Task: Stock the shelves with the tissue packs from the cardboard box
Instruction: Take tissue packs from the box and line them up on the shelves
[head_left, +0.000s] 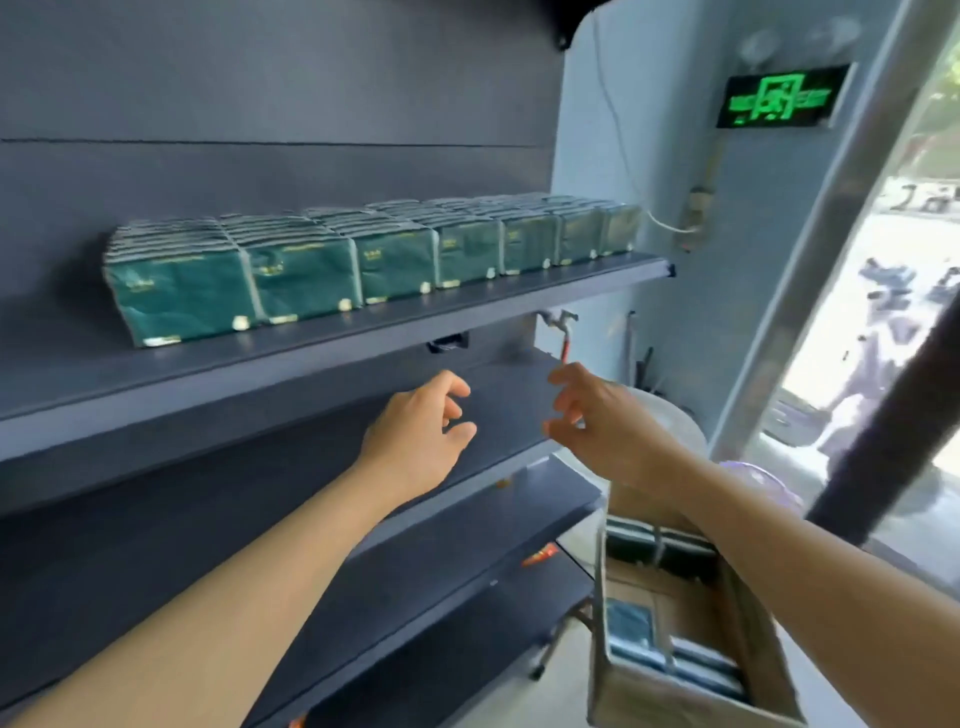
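Note:
Several dark green tissue packs (306, 275) stand in a row on the upper grey shelf (363, 343), filling it from left of centre to its right end. My left hand (421, 431) and my right hand (597, 415) hover side by side in front of the shelf below (498, 410), palms facing each other, fingers loosely curled, holding nothing. The open cardboard box (670, 696) sits at the lower right under my right forearm, with more tissue packs (631, 623) inside it.
Lower dark shelves (441, 566) step out beneath my arms. A hammer with a red handle (558, 325) hangs at the shelving's right end. A green exit sign (779, 96) is on the wall. At the right stands a glass door with a dark bar (893, 415).

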